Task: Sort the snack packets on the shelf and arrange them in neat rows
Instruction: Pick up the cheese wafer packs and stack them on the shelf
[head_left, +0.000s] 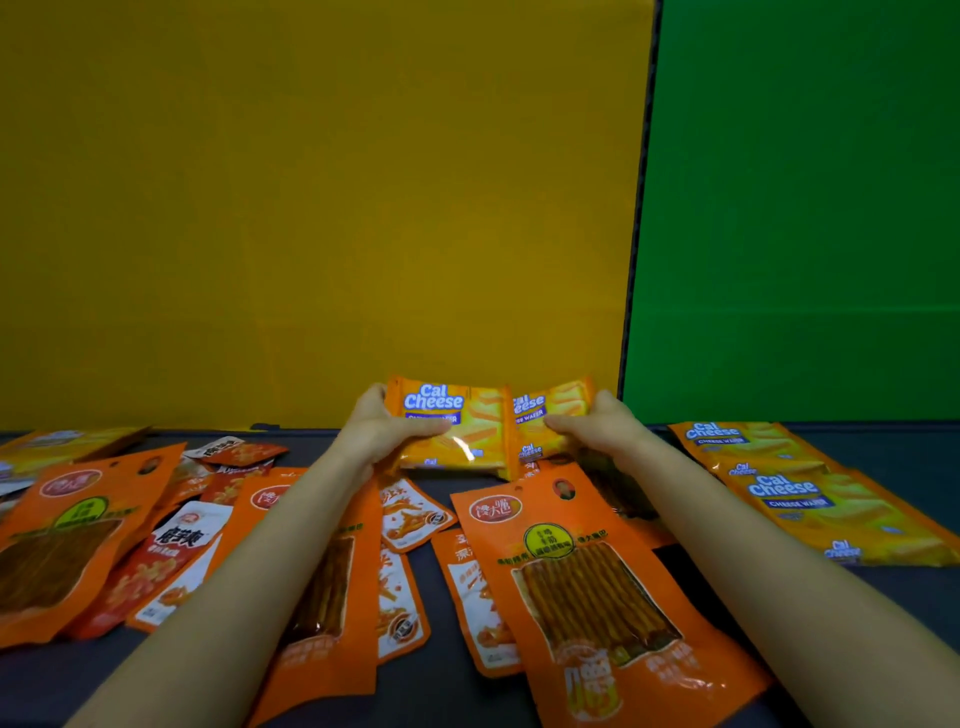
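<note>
Cal Cheese packets (452, 423) stood bunched at the middle of the shelf's (914, 452) back edge. Left grip (382, 428) and right grip (592, 423) each clasped one end, fingers curled round them.

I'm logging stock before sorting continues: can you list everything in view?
held Cal Cheese packets: at least two, yellow-orange, raised back centre
lying Cal Cheese packets: about three, yellow-orange, shelf right
large stick-snack pouches: three, orange, left, centre, front
small packets: several, red and white, scattered left and centre
blurred yellow packets: count unclear, yellow, far left
shelf: one, dark grey, beneath everything
back panels: two, yellow left, green right
left hand: one, grips held packets' left side
right hand: one, grips their right side
</note>
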